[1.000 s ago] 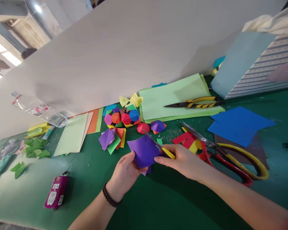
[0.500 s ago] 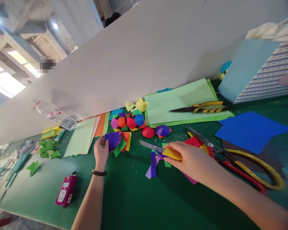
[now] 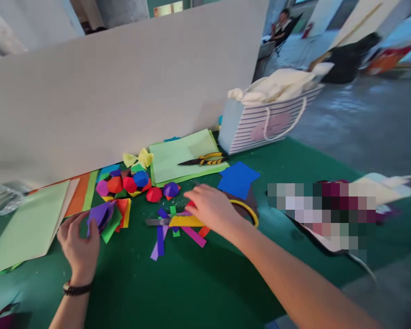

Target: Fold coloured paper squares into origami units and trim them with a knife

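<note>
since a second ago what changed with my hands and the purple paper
The left hand let go of the purple square and moved left onto the folded purple paper. The right hand moved away, and the yellow-handled scissors now lie across purple strips on the green mat, its grip unclear. The paper balls and pliers stayed put.

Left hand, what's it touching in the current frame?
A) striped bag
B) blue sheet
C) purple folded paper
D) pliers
C. The left hand sits at the purple folded paper, its fingertips against the paper's lower edge.
</note>
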`<state>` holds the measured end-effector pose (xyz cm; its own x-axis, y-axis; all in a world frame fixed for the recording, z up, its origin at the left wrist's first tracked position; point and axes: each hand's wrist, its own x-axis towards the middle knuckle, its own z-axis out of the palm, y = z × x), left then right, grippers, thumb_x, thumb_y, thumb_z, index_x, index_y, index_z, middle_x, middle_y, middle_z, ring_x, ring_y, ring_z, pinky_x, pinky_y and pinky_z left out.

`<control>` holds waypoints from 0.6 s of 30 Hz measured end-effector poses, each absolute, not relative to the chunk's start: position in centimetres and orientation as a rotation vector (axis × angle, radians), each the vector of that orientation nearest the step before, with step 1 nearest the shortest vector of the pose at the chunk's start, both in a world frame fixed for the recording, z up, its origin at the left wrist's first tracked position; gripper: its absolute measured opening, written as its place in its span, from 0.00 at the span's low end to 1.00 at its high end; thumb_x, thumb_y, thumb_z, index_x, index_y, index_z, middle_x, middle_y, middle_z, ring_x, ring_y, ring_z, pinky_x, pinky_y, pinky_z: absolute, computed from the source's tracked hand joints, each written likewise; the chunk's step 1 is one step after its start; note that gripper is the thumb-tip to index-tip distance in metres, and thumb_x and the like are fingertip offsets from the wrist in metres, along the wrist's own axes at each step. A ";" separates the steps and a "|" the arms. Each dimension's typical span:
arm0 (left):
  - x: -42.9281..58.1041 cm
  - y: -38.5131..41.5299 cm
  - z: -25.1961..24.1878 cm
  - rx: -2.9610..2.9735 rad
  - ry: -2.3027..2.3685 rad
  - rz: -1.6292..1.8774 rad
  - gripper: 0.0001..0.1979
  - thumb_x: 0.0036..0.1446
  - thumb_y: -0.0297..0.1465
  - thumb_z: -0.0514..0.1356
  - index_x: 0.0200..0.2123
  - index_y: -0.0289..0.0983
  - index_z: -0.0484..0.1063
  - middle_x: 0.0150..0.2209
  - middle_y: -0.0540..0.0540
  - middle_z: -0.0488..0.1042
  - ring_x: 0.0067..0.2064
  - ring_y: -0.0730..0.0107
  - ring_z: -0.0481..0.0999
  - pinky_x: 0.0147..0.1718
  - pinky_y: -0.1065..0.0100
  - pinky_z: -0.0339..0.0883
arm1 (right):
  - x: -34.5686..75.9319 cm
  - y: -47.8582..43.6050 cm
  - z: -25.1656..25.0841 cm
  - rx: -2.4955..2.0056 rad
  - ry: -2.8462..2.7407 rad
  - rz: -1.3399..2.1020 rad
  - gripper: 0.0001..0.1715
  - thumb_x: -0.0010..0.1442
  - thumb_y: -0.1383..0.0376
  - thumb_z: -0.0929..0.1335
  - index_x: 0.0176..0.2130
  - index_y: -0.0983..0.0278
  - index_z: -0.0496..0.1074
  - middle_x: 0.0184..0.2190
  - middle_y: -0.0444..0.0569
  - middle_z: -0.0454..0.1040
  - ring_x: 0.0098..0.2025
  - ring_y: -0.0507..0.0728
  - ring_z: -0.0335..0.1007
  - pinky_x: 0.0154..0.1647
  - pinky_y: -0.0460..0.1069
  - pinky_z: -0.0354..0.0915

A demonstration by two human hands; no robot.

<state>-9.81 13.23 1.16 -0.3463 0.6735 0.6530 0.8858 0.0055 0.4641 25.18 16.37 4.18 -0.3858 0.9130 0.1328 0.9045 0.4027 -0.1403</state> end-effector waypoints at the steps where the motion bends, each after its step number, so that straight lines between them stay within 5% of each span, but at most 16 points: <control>1: -9.4 13.1 1.1 -1.669 -1.921 -1.247 0.13 0.58 0.36 0.59 0.45 0.38 0.74 0.50 0.39 0.72 0.55 0.48 0.69 0.55 0.47 0.62 | 26.7 17.0 4.5 -1.740 -2.405 0.035 0.13 0.66 0.62 0.65 0.49 0.61 0.72 0.43 0.52 0.77 0.49 0.58 0.71 0.45 0.49 0.66; 6: -7.6 12.7 0.9 -1.894 -1.516 -1.152 0.09 0.58 0.28 0.62 0.42 0.39 0.75 0.45 0.39 0.77 0.46 0.56 0.76 0.50 0.52 0.66 | 33.5 19.5 3.6 -2.267 -2.152 -0.056 0.18 0.64 0.66 0.66 0.52 0.72 0.69 0.42 0.62 0.75 0.45 0.63 0.73 0.43 0.56 0.69; 11: -7.2 12.6 0.8 -1.958 -1.452 -1.175 0.07 0.57 0.26 0.62 0.40 0.39 0.75 0.42 0.41 0.78 0.43 0.57 0.77 0.46 0.55 0.68 | 34.6 20.3 1.5 -2.321 -2.303 -0.014 0.22 0.65 0.57 0.67 0.55 0.64 0.67 0.53 0.52 0.70 0.49 0.58 0.71 0.48 0.58 0.70; 18: -5.9 11.7 1.2 -2.218 -1.391 -1.182 0.08 0.58 0.25 0.61 0.42 0.39 0.75 0.43 0.43 0.78 0.45 0.60 0.78 0.46 0.57 0.71 | 34.7 20.7 1.3 -2.269 -2.435 -0.038 0.22 0.65 0.57 0.67 0.55 0.64 0.67 0.53 0.53 0.70 0.49 0.59 0.71 0.48 0.59 0.70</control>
<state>-5.93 11.69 1.17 0.2071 0.6249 0.7527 0.8438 -0.5034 0.1858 34.70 20.70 1.34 -0.0610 0.9908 -0.1208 0.9866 0.0782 0.1432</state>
